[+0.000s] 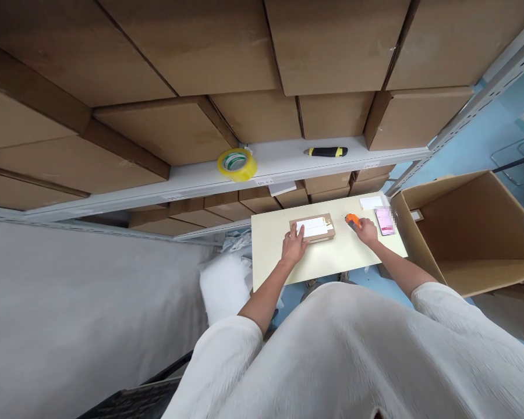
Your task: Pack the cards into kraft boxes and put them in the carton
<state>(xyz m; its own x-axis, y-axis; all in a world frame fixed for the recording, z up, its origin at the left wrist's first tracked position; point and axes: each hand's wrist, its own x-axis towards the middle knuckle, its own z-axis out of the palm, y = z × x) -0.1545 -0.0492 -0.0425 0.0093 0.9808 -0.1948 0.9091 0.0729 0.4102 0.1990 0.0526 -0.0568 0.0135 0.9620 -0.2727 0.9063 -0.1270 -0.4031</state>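
Hands: left on labelled parcel, writing unreadable.

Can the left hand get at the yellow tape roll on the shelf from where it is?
Probably yes. The left hand rests on the small parcel, and the tape roll lies at the open shelf edge beyond, nothing between. It looks like a long stretch.

A roll of yellow tape and a black-and-yellow utility knife lie well apart on the white shelf, in front of stacked cardboard boxes. A pink phone and a white card lie near the table's far right corner. An open carton stands just beside the table's right edge.
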